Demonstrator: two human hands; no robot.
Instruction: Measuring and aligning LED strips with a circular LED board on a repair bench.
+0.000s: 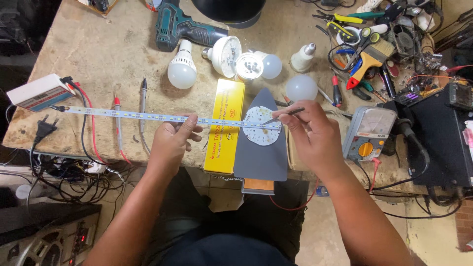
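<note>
The left hand (172,140) is pinching a long LED strip (148,116) between thumb and curled fingers, holding it level across the workbench (98,54), while the right hand (310,133) is gripping thin tweezers (283,115) whose tip is touching the strip's end over a round white LED board (262,132). That board is lying on an upturned grey iron soleplate (261,157), just beside a yellow box (225,125), with bulbs (181,71) and a multimeter (369,134) sitting farther out.

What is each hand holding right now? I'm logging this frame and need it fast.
Left hand: closed on the long LED strip, pinching it near its middle.
Right hand: closed on tweezers, tips over the round LED board.
</note>
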